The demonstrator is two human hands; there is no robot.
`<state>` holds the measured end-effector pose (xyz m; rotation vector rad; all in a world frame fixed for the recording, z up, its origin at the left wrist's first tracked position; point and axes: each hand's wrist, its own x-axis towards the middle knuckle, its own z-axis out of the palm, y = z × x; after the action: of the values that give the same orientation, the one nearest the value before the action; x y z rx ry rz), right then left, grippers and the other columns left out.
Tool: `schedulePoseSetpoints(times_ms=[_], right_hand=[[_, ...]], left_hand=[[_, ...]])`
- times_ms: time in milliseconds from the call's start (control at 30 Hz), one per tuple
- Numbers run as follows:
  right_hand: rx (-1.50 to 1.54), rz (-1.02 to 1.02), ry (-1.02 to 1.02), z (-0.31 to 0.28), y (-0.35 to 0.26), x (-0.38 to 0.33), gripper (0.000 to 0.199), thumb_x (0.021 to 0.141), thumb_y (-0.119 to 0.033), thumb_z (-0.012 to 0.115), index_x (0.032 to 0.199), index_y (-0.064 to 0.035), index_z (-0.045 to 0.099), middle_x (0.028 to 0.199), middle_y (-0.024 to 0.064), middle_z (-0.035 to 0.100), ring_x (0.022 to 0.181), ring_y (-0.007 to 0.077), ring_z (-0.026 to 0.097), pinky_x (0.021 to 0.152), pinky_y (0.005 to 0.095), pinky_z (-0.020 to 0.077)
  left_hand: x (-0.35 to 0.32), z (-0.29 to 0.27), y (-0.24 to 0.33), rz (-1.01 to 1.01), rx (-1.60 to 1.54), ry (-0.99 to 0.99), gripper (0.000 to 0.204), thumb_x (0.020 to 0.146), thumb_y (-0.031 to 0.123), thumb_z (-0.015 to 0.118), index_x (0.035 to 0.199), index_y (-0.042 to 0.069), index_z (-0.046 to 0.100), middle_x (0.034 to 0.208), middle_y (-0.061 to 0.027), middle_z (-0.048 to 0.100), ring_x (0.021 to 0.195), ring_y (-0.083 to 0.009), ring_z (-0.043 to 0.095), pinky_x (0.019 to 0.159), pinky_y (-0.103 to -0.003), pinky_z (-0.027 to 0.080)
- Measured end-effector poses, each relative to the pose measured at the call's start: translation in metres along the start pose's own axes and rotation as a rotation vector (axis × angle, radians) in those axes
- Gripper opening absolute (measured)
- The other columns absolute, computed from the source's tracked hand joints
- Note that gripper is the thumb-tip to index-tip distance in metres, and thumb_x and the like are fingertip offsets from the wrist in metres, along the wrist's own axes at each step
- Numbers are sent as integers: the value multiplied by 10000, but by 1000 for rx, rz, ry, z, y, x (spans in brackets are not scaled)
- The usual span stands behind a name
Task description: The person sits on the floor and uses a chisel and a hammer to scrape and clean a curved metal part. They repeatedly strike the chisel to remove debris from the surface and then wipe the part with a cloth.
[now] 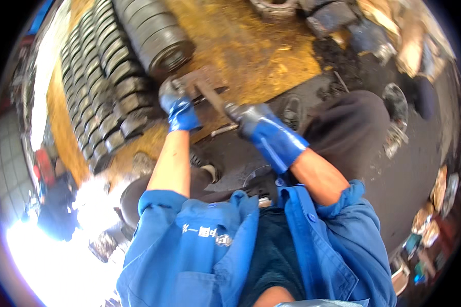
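Note:
Both of my hands wear blue gloves whose fingers are blackened with grime. My right hand [253,120] is closed round the lower end of a flat, rusty-brown metal bar [210,96] that slants up and to the left. Across from it, my left hand [174,100] has its fingers curled in beside a brown plate-like piece [195,79] at the bar's far end. What those fingers grip is blurred and partly hidden. Just beyond my left hand lies a thick, dark ribbed cylinder [156,36].
Rows of dark round pieces [107,77] lie on the yellowish board [241,51] at the left. A pale stick [224,130] lies between my hands and my body. Dark blocks [333,19] and black debris [338,56] are at far right. My bent knee [351,123] rises at right.

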<state>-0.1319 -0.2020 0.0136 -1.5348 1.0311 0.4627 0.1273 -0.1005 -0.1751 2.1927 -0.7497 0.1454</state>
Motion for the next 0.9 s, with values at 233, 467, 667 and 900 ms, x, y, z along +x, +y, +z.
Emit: schedulePoseSetpoints(times_ms=[233,467,667,900], right_hand=[[-691,-399,89,13,27,26,556,914,-153,639,1458,-225,552,1074,188,733,971,396,720,801,476,579],[-658,-701,348,21,57,39,465,954,-167,616,1416,-210,596,1043,169,739,946,399,721,788,471,580],[-568,-353,47,-6,16,40,380,1065,-341,460,1352,-165,637,1074,212,728,1013,388,713,826,483,565],[-495,-337,100,-6,-15,46,369,1032,-239,556,1396,-223,612,1014,202,733,904,380,724,773,492,560]], left_hand=[[-3,-5,-9,120,108,43,204,890,126,618,1016,29,747,1001,-215,726,954,-410,685,897,-474,545],[-4,-6,-7,95,117,82,202,897,123,600,1003,35,749,995,-210,726,951,-405,685,890,-473,546],[5,-3,0,161,81,98,188,882,116,600,975,38,744,970,-211,718,924,-412,676,870,-470,551],[6,-3,3,143,97,106,198,897,146,608,977,29,746,980,-216,722,931,-419,679,872,-485,548]])
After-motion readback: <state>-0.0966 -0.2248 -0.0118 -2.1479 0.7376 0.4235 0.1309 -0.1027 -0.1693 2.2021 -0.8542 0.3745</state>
